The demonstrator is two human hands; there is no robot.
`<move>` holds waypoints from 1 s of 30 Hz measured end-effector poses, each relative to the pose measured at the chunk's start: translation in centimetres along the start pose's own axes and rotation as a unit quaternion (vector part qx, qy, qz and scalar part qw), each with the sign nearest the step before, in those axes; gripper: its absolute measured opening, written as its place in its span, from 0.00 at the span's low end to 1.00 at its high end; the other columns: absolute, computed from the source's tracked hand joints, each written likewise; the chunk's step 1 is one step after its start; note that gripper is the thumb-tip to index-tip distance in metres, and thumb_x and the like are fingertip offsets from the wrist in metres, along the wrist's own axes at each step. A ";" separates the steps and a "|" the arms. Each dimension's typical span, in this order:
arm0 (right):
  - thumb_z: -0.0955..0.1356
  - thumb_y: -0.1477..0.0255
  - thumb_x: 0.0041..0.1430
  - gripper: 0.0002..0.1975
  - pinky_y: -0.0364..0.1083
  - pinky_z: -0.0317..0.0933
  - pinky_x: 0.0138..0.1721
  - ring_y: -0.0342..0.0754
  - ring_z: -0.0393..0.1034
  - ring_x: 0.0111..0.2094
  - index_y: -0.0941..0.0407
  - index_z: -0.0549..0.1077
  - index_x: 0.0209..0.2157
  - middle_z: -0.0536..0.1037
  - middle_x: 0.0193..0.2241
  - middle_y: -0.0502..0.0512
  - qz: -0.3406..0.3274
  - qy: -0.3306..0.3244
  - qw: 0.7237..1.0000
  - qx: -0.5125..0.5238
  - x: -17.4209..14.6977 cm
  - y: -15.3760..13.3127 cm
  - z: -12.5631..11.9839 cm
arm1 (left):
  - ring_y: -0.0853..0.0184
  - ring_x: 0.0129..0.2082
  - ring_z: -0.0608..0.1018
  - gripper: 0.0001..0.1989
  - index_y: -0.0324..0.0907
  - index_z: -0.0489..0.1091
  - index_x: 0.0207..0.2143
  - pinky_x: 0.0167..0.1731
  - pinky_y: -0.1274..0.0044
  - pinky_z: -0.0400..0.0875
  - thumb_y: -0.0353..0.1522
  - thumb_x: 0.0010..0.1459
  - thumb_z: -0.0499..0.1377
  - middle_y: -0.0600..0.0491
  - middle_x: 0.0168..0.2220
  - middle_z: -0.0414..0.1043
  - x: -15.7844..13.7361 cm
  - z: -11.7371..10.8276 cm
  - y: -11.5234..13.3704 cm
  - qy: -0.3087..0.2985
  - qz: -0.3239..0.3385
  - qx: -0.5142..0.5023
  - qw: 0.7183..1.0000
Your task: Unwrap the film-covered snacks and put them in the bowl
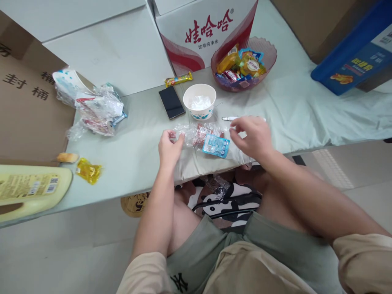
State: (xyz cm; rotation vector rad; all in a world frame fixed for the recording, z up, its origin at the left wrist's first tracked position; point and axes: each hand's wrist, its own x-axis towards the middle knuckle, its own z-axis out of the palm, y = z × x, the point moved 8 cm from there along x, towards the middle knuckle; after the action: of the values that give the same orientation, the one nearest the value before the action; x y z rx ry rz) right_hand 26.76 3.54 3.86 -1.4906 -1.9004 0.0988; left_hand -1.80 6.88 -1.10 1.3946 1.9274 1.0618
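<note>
My left hand [170, 148] pinches the left end of a crinkled clear plastic wrapper [187, 134] lying on the table. Beside the wrapper's right part is a reddish-brown packet with a white label [208, 131], and a small light-blue sachet [216, 145] lies in front, partly over it. To the right, my right hand [252, 135] is held with curled fingers and thumb close together; whatever is at its fingertips is too small to make out. A slim white-handled tool [229, 119] lies just behind it, partly hidden by the hand. A white paper bowl [199, 112] with clear plastic inside stands behind the wrapper.
Behind are a black phone [171, 102], a yellow snack stick [179, 79] and a pink glass bowl [269, 57] of packaged snacks. Wrappers [99, 108], a bread piece [67, 157], a yellow packet [88, 171] and a jug [36, 188] lie left. Boxes line the back.
</note>
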 end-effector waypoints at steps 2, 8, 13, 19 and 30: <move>0.64 0.66 0.65 0.11 0.57 0.62 0.49 0.57 0.74 0.44 0.54 0.77 0.39 0.81 0.34 0.57 -0.033 -0.108 0.993 -0.036 -0.8 -1.1 2.2 | 0.70 0.26 0.68 0.07 0.43 0.69 0.31 0.35 0.75 0.62 0.33 0.51 0.64 0.57 0.29 0.71 -0.1 0.3 0.1 -0.013 0.003 0.030 0.999; 0.69 0.63 0.62 0.15 0.63 0.56 0.58 0.67 0.63 0.61 0.55 0.79 0.46 0.77 0.57 0.62 -0.059 -0.212 0.975 -0.044 -2.0 -1.2 4.3 | 0.70 0.28 0.72 0.06 0.43 0.70 0.28 0.30 0.78 0.64 0.27 0.44 0.58 0.56 0.28 0.71 -0.3 1.1 0.6 -0.046 -0.019 -0.196 0.979; 0.65 0.67 0.65 0.12 0.53 0.63 0.48 0.54 0.73 0.44 0.56 0.78 0.34 0.81 0.44 0.60 -0.144 -0.242 0.953 0.112 -2.2 -3.5 3.3 | 0.66 0.38 0.78 0.09 0.42 0.64 0.24 0.32 0.79 0.69 0.33 0.40 0.62 0.52 0.35 0.72 -0.2 1.6 1.0 -0.086 -0.073 -0.383 0.917; 0.61 0.65 0.70 0.16 0.53 0.63 0.54 0.52 0.75 0.49 0.52 0.80 0.40 0.83 0.42 0.54 -0.180 -0.318 0.907 0.210 -3.1 -5.7 4.3 | 0.68 0.38 0.78 0.19 0.43 0.61 0.28 0.32 0.80 0.70 0.32 0.40 0.70 0.54 0.37 0.71 -0.7 2.1 0.7 -0.109 -0.099 -0.357 0.922; 0.70 0.71 0.55 0.41 0.65 0.61 0.61 0.66 0.65 0.64 0.55 0.59 0.69 0.67 0.65 0.67 -0.008 -0.256 0.964 0.065 -1.7 -2.0 7.1 | 0.64 0.40 0.81 0.30 0.46 0.66 0.44 0.20 0.85 0.59 0.22 0.33 0.64 0.49 0.45 0.79 -4.9 5.8 3.2 -0.369 -0.181 -0.396 0.821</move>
State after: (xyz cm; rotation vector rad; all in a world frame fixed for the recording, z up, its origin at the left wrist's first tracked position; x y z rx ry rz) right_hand 21.20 3.88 -1.32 -1.4530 -2.2520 0.6442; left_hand 6.05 4.43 -1.79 0.7289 0.9276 0.7997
